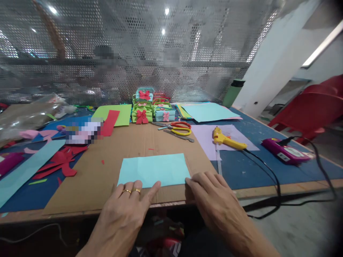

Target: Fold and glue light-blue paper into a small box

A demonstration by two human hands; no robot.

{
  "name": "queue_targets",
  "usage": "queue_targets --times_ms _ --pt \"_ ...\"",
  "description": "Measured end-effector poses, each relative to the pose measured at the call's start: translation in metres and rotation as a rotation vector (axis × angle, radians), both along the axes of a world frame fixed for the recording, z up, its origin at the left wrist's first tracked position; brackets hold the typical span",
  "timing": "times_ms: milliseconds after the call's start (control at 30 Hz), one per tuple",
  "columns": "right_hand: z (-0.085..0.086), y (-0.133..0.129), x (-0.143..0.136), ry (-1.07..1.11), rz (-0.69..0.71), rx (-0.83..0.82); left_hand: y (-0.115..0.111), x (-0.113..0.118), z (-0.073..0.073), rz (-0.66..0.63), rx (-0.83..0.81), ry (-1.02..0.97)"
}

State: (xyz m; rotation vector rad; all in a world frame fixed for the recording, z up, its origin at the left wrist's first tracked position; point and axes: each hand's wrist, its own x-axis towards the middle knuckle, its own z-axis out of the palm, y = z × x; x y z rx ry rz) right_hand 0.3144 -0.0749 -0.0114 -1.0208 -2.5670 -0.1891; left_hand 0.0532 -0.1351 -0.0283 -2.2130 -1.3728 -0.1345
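A light-blue paper sheet (pixel 157 169) lies flat on a brown cardboard sheet (pixel 88 178), with faint creases across it. My left hand (pixel 125 203), with two gold-coloured rings, rests palm down over the sheet's near left edge. Its thumb is spread away from the fingers and touches the near edge. At the near right corner, the thumb tip of my right hand (pixel 211 194) touches the paper, while the fingers lie side by side on the cardboard. The right fingertips are hidden from me. Beyond the sheet are scissors (pixel 182 131) with red and yellow handles and a grey metal blade (pixel 179 136).
Small paper boxes with bows (pixel 142 116) stand at the back, beside stacked coloured paper (pixel 210 111). A yellow glue gun (pixel 229 140) lies right, its black cord running past a purple device (pixel 285 151). Red paper scraps (pixel 61 162) and a phone-like object (pixel 84 132) are left.
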Motion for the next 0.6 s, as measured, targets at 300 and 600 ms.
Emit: queue_targets --times_ms 300,600 --pt "-0.014 -0.006 -0.005 -0.024 -0.033 0.213 0.002 0.002 0.001 0.007 0.024 0.003" --pt "-0.01 -0.002 -0.006 -0.082 0.072 0.181 0.004 0.004 0.005 -0.01 0.025 0.041"
